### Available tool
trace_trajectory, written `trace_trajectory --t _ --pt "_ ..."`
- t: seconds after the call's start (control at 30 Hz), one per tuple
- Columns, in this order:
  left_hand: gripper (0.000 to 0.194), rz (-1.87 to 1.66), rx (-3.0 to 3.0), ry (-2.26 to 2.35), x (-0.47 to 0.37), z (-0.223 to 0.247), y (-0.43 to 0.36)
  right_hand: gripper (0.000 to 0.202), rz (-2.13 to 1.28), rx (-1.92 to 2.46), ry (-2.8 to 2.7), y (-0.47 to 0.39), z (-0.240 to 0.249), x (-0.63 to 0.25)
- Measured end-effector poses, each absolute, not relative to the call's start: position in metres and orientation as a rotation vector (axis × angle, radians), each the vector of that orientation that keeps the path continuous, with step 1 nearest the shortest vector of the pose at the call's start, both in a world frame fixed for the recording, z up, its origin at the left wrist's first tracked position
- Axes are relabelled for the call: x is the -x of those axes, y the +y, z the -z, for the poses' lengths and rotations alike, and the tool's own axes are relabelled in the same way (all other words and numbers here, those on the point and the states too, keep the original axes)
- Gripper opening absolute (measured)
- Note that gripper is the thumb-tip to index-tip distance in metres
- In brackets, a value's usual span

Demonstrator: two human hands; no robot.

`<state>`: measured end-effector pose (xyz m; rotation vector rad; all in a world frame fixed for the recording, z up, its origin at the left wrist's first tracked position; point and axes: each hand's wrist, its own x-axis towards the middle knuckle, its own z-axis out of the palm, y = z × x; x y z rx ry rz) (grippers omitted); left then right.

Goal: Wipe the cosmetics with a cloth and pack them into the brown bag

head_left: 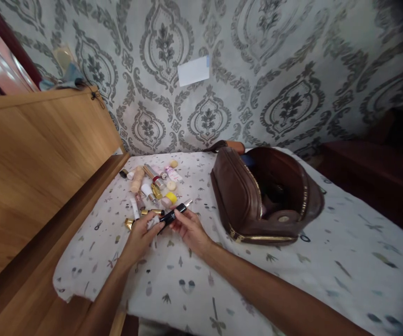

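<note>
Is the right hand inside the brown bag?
No, the right hand holds a black tube to the left of the brown bag.

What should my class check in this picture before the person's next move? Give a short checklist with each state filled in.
1. Black tube held by both hands: ok, the left hand and right hand grip it.
2. Brown bag unzipped: ok, its top gapes open.
3. Bag upright on the patterned cloth: ok.
4. Bag's contents identified: cannot tell, the inside is too dark.
5. Small containers spaced apart: not ok, many lie bunched together left of the bag.
</note>
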<state>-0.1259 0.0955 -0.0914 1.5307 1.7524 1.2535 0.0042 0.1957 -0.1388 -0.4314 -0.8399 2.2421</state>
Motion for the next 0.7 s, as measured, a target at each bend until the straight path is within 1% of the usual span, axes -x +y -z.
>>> trace_trajectory --t 0.07,0.23,0.33,0.43,0.53,0.6,0.7 --pt "0.027 -1.273 -1.541 1.774 0.124 0.092 0.094 0.044 -2.259 0.415 -0.884 0.194 0.139 -0.004" --pt "0.032 -1.333 -1.469 1.994 0.121 0.085 0.092 0.036 -2.193 0.405 -0.963 0.190 0.139 -0.004" --pt "0.036 -1.352 -1.385 2.109 0.116 0.077 0.096 0.039 -2.111 0.373 -1.151 0.187 0.139 -0.004" --pt "0.035 -1.376 -1.464 2.050 0.106 0.072 0.105 0.040 -2.039 0.324 -1.394 0.185 0.141 -0.004" --pt "0.032 -1.231 -1.659 2.006 0.096 0.075 0.115 0.032 -1.981 0.336 -1.487 0.183 0.146 -0.002" --pt "0.033 -1.118 -1.695 1.989 0.092 0.077 0.118 0.029 -1.971 0.342 -1.496 0.183 0.148 -0.001" --pt "0.032 -1.105 -1.670 1.913 0.094 0.081 0.116 0.027 -1.958 0.343 -1.502 0.184 0.149 -0.001"
